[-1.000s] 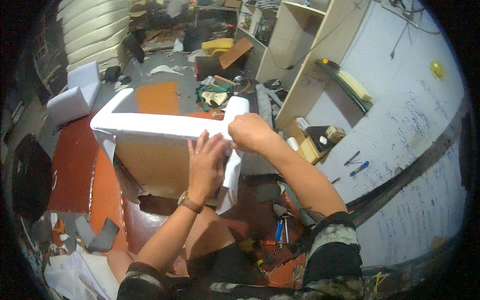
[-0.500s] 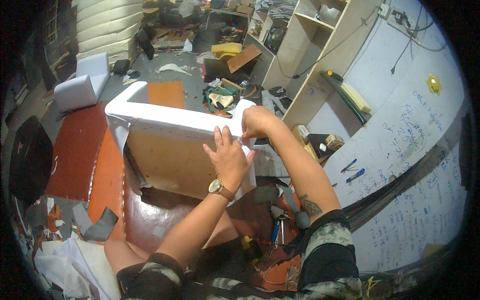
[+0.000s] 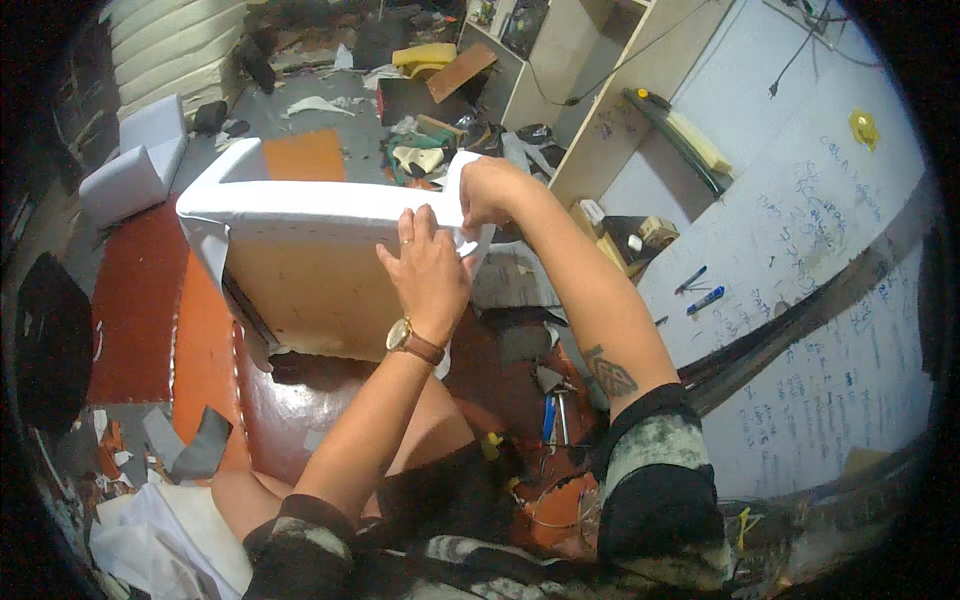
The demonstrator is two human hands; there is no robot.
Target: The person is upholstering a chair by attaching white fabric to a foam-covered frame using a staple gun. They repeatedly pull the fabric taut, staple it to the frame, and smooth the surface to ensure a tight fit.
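Observation:
A small upholstered seat piece [image 3: 310, 199], covered in white material, stands tilted before me with its bare tan board [image 3: 305, 290] facing me. My left hand [image 3: 432, 275] lies against its edge near the right end, fingers stretched out over the white cover. At the right corner, my right hand [image 3: 490, 190] is closed on the white cover [image 3: 466, 244], fingers bent inward. Its fingertips are partly hidden, so anything small between them cannot be made out. On the left side the cover hangs loose along the frame.
Another white upholstered piece [image 3: 135, 170] stands at the far left. Grey scraps [image 3: 203, 443] and white cloth [image 3: 165, 540] lie at the lower left. A blue-handled tool [image 3: 549, 420] rests on the floor by my right arm. Wooden shelving [image 3: 590, 110] and a written-on white board [image 3: 800, 260] line the right.
The view has shifted, so the seat piece and both hands appear farther left and higher. Both hands keep their places at its right end, with the right still gripping the cover.

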